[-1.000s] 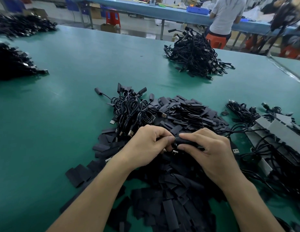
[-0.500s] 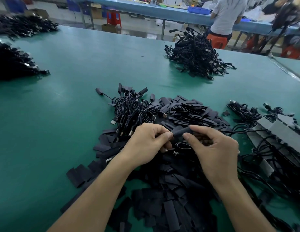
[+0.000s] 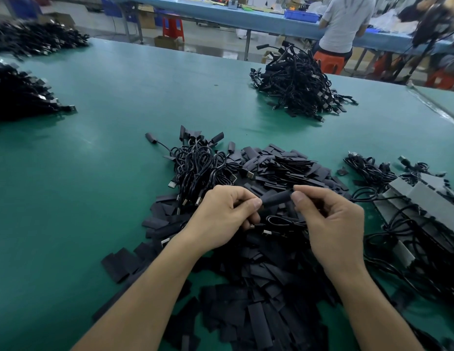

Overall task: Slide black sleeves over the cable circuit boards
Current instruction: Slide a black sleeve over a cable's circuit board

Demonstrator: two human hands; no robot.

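Observation:
A black sleeve (image 3: 276, 198) is held level between my two hands, above a heap of flat black sleeves (image 3: 259, 295). My left hand (image 3: 226, 216) pinches its left end with thumb and fingers. My right hand (image 3: 332, 224) pinches its right end. A thin black cable (image 3: 284, 220) loops below the sleeve between my palms, its metal plug near my left hand. The circuit board inside the sleeve is hidden. A small bundle of sleeved cables (image 3: 198, 163) lies just beyond my left hand.
On the green table (image 3: 119, 173), a pile of finished cables (image 3: 297, 84) sits far back, and more dark piles (image 3: 20, 95) lie at the left edge. Tangled cables with grey strips (image 3: 421, 206) lie at right. A person sits at a blue bench behind.
My hands have lifted slightly and drawn apart, so more of the black sleeve shows between them. My right hand went from covering the sleeve to pinching its end.

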